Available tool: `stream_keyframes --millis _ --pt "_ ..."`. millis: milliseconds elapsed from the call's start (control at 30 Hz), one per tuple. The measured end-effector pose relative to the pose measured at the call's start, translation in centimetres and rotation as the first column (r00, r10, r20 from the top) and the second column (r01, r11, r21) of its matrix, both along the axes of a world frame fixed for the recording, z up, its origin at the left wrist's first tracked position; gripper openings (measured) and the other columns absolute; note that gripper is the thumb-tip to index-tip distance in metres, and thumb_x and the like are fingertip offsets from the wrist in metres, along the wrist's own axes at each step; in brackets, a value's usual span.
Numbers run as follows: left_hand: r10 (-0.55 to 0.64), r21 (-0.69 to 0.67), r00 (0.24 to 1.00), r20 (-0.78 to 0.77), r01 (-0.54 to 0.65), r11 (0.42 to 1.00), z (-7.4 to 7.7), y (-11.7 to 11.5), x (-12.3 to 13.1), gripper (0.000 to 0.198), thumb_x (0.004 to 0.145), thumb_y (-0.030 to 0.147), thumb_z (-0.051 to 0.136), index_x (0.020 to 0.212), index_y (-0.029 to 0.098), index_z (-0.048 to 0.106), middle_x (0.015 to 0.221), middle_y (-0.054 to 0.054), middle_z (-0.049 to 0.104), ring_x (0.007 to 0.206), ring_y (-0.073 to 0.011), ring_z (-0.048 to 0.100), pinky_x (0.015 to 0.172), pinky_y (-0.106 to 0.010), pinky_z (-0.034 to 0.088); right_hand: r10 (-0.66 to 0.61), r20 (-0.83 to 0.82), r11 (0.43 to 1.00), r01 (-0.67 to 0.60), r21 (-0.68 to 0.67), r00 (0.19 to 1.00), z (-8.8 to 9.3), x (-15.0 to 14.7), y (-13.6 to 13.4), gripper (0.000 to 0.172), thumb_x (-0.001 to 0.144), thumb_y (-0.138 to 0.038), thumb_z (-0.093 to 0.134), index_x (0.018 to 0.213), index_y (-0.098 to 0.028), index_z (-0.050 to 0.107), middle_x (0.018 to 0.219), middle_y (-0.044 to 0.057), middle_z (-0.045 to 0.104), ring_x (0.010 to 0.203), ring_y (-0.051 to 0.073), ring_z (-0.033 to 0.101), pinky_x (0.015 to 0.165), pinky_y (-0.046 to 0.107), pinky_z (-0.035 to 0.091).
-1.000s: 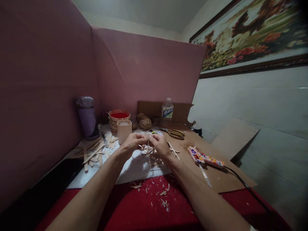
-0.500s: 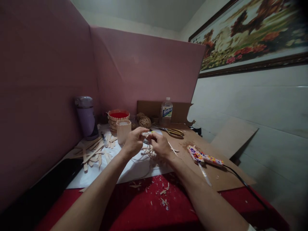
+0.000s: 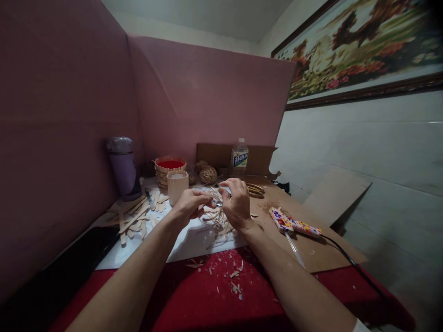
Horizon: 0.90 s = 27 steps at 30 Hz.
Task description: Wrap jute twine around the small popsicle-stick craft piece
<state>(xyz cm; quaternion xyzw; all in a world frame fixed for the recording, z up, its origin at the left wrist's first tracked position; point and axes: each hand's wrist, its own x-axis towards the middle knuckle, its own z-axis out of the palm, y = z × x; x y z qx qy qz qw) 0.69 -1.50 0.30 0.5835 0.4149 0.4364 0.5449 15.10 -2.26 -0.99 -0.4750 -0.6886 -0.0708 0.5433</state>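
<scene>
My left hand and my right hand meet over a white sheet, both pinching a loose tangle of pale twine that hangs between them in loops. The fingers of both hands are closed on the strands. My right hand sits a little higher and further back than my left. A small cup made of craft sticks stands just behind my left hand.
Loose craft sticks lie at the left. A purple tumbler, a red-filled basket, a twine ball, a water bottle and scissors stand behind. A flowered glue gun lies on cardboard at the right. Chips litter the red cloth.
My right hand has risen and moved back towards the scissors, drawing the twine up into loops. My left hand has stayed nearly in place, still pinching the strands.
</scene>
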Motion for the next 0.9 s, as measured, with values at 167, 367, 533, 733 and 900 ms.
stream_keyframes --millis 167,367,533,733,900 --pt "0.213 -0.053 0.959 0.184 -0.207 0.977 0.3 0.2 -0.1 0.02 0.052 0.019 0.066 0.069 0.008 0.062 0.056 -0.003 0.059 0.034 -0.0011 0.035 0.034 -0.017 0.019 0.194 -0.012 0.974 -0.194 -0.118 0.981 -0.3 -0.8 -1.0 0.027 0.081 -0.036 0.044 0.061 -0.02 0.053 0.061 0.004 0.052 0.063 0.016 0.045 0.062 0.027 0.029" --pt "0.141 -0.056 0.953 0.269 -0.131 0.99 0.4 0.1 0.0 0.016 0.051 0.018 0.066 0.063 0.008 0.061 0.054 -0.002 0.057 0.039 -0.003 0.04 0.038 -0.016 0.025 0.273 -0.304 0.832 -0.382 -0.401 0.913 -1.5 -1.6 0.5 0.034 0.079 -0.044 0.042 0.059 -0.019 0.053 0.057 0.002 0.051 0.051 0.011 0.043 0.05 0.025 0.027" --pt "-0.008 -0.054 0.954 0.299 0.025 0.998 0.0 0.0 0.2 0.015 0.057 0.018 0.066 0.067 0.007 0.063 0.058 -0.003 0.057 0.043 -0.0028 0.043 0.038 -0.015 0.027 0.244 -0.837 0.5 -0.803 -0.324 0.49 -1.3 -1.5 0.9 0.024 0.071 -0.04 0.054 0.075 -0.017 0.054 0.062 -0.001 0.05 0.046 0.006 0.039 0.04 0.019 0.026" --pt "-0.102 -0.047 0.938 0.331 0.124 0.991 -0.5 0.0 0.7 0.019 0.062 0.021 0.065 0.073 0.006 0.062 0.061 -0.005 0.057 0.041 -0.0035 0.045 0.036 -0.015 0.025 0.321 -0.93 0.512 -0.859 0.009 0.181 -0.9 -1.4 0.7 0.04 0.064 -0.024 0.058 0.104 -0.025 0.05 0.068 -0.004 0.055 0.053 0.007 0.049 0.045 0.017 0.034" --pt "-0.055 -0.029 0.949 0.312 0.068 0.997 -0.2 -0.2 1.0 0.019 0.061 0.022 0.066 0.072 0.007 0.061 0.059 -0.004 0.057 0.038 -0.0034 0.044 0.035 -0.015 0.023 0.296 -0.916 0.608 -0.793 -0.039 0.272 -1.2 -1.5 1.3 0.025 0.062 -0.026 0.059 0.085 -0.017 0.057 0.061 -0.001 0.057 0.049 0.008 0.048 0.041 0.018 0.031"
